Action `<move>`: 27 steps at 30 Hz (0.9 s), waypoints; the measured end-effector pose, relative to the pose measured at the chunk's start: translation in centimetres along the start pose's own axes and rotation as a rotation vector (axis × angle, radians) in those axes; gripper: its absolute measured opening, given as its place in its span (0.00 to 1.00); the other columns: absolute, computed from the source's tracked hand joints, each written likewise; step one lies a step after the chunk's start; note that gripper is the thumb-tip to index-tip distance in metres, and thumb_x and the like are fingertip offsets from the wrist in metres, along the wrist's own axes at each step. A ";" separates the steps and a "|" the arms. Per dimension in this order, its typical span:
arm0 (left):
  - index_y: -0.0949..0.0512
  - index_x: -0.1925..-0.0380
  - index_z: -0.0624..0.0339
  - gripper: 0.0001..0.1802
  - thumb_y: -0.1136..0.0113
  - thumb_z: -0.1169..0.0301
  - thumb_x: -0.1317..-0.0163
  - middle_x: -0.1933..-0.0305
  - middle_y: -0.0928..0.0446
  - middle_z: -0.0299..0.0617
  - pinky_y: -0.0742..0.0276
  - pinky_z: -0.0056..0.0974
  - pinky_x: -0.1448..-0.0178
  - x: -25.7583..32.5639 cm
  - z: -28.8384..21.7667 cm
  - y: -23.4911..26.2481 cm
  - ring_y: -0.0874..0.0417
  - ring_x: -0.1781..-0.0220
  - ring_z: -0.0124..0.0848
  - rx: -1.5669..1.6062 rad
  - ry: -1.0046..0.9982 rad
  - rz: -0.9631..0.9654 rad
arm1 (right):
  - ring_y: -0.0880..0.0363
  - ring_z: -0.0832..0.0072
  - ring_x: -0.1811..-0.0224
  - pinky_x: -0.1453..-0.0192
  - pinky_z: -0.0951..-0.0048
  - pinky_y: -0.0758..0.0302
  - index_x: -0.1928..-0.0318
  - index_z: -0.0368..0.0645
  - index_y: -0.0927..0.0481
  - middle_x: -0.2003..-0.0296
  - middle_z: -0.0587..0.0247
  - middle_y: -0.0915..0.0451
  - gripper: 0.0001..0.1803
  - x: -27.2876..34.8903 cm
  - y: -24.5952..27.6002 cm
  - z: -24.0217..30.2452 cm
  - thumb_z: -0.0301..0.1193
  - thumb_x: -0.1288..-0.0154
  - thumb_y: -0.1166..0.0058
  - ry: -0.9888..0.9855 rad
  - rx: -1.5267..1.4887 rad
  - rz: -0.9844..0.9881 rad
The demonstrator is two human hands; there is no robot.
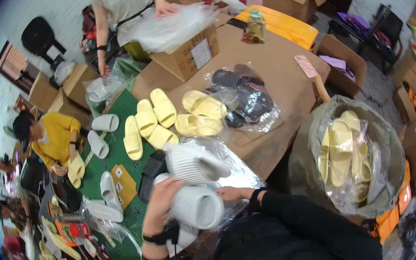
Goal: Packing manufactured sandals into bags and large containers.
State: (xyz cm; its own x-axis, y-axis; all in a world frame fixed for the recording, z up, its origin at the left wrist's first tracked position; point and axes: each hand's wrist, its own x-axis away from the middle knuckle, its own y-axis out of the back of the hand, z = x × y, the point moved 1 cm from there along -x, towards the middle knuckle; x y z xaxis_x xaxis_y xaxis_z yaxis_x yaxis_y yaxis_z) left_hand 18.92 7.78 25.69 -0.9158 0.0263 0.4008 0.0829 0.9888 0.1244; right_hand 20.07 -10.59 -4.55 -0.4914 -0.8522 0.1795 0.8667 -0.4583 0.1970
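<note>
My left hand (161, 198) is wrapped round the side of a light grey ribbed slipper (191, 208), whose strap opening faces me. A second grey ribbed slipper (191, 164) rests against it just beyond. To the right, my right hand (232, 193) is closed at the edge of a shiny clear plastic bag (240, 165), close to the slipper's opening; its fingertips are partly hidden. Another grey slipper (184, 238) shows below my left wrist. A black slipper (151, 174) lies on the green tabletop (130, 222), left of the grey ones.
Several yellow slippers (146, 116) and a bag of dark slippers (249, 97) lie ahead. A lined sack (297, 154) holding bagged yellow slippers stands at right. Across the table, one person touches plastic sheets (171, 28) on a carton (192, 57); another, in yellow (60, 133), handles slippers.
</note>
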 end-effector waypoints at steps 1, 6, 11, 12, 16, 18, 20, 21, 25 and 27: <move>0.24 0.63 0.69 0.14 0.46 0.68 0.42 0.66 0.21 0.42 0.29 0.33 0.57 -2.2 0.9 -1.7 0.23 0.65 0.28 -0.142 -0.048 0.030 | 0.23 0.57 0.61 0.56 0.62 0.28 0.54 0.32 0.27 0.62 0.46 0.22 0.21 -0.1 0.0 -0.7 0.36 0.43 0.51 0.001 0.004 0.025; 0.24 0.62 0.65 0.15 0.47 0.64 0.43 0.65 0.22 0.51 0.29 0.36 0.56 -9.0 8.9 -8.7 0.22 0.62 0.36 -0.271 -0.156 0.146 | 0.25 0.63 0.58 0.51 0.66 0.30 0.55 0.33 0.27 0.58 0.52 0.22 0.20 6.4 10.7 -3.4 0.37 0.40 0.53 -0.102 -0.765 -0.300; 0.24 0.62 0.62 0.17 0.49 0.60 0.44 0.61 0.23 0.54 0.30 0.44 0.52 -11.2 15.0 -11.9 0.24 0.57 0.49 -0.546 -0.127 0.181 | 0.25 0.71 0.57 0.49 0.71 0.31 0.58 0.32 0.24 0.58 0.57 0.22 0.21 6.8 15.6 -2.5 0.39 0.36 0.58 -0.494 -0.395 -0.610; 0.25 0.62 0.61 0.18 0.50 0.59 0.45 0.61 0.24 0.54 0.30 0.46 0.51 -11.2 15.4 -12.4 0.25 0.56 0.52 -0.601 -0.127 0.260 | 0.25 0.72 0.56 0.50 0.71 0.30 0.57 0.31 0.24 0.58 0.56 0.22 0.21 7.3 15.9 -1.1 0.39 0.35 0.59 -0.559 -0.128 -0.612; 0.25 0.65 0.59 0.14 0.51 0.61 0.44 0.64 0.24 0.53 0.30 0.48 0.54 -10.4 16.2 -12.8 0.25 0.57 0.51 -0.879 -0.073 0.348 | 0.25 0.70 0.58 0.51 0.72 0.33 0.56 0.30 0.25 0.58 0.51 0.22 0.28 5.4 12.6 -1.4 0.47 0.35 0.59 -0.564 -0.501 -0.462; 0.24 0.64 0.57 0.14 0.51 0.62 0.45 0.64 0.23 0.52 0.29 0.49 0.55 -9.3 16.4 -11.6 0.23 0.57 0.49 -0.960 -0.005 0.326 | 0.27 0.71 0.57 0.50 0.73 0.34 0.52 0.29 0.27 0.55 0.55 0.24 0.30 4.3 11.1 3.1 0.48 0.34 0.62 -0.511 -0.657 -0.377; 0.22 0.67 0.61 0.14 0.50 0.64 0.49 0.61 0.23 0.52 0.26 0.48 0.57 -9.0 16.3 -10.8 0.21 0.59 0.47 -1.112 0.086 0.271 | 0.27 0.71 0.56 0.52 0.72 0.32 0.53 0.27 0.28 0.59 0.55 0.23 0.33 3.5 11.3 3.2 0.51 0.37 0.57 -0.569 -0.497 -0.215; 0.22 0.67 0.61 0.14 0.50 0.64 0.49 0.61 0.23 0.52 0.26 0.48 0.57 -9.4 16.0 -11.0 0.21 0.59 0.47 -1.121 0.049 0.293 | 0.26 0.72 0.63 0.58 0.70 0.30 0.54 0.31 0.27 0.63 0.58 0.22 0.31 3.4 11.3 0.6 0.52 0.39 0.55 -0.485 -0.272 -0.311; 0.21 0.72 0.59 0.12 0.47 0.64 0.51 0.67 0.23 0.50 0.25 0.48 0.62 -8.0 18.5 -8.0 0.19 0.65 0.46 -1.159 0.012 0.005 | 0.24 0.52 0.62 0.61 0.59 0.28 0.57 0.36 0.26 0.66 0.47 0.22 0.26 0.9 9.9 7.5 0.48 0.44 0.47 -0.312 0.371 -0.496; 0.21 0.72 0.57 0.10 0.47 0.64 0.51 0.68 0.23 0.48 0.26 0.48 0.64 -7.9 18.9 -8.3 0.20 0.66 0.45 -1.184 -0.022 -0.062 | 0.26 0.54 0.58 0.55 0.60 0.30 0.55 0.41 0.26 0.62 0.50 0.23 0.24 0.7 11.0 11.9 0.45 0.47 0.44 -0.130 0.441 -0.690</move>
State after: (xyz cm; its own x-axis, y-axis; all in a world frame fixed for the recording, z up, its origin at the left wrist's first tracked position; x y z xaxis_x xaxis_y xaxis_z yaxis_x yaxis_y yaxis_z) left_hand 18.01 2.16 4.33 -0.9366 -0.0023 0.3503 0.3398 0.2373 0.9101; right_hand 28.22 -13.20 9.19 -0.9300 -0.3672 -0.0160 0.2665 -0.7036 0.6587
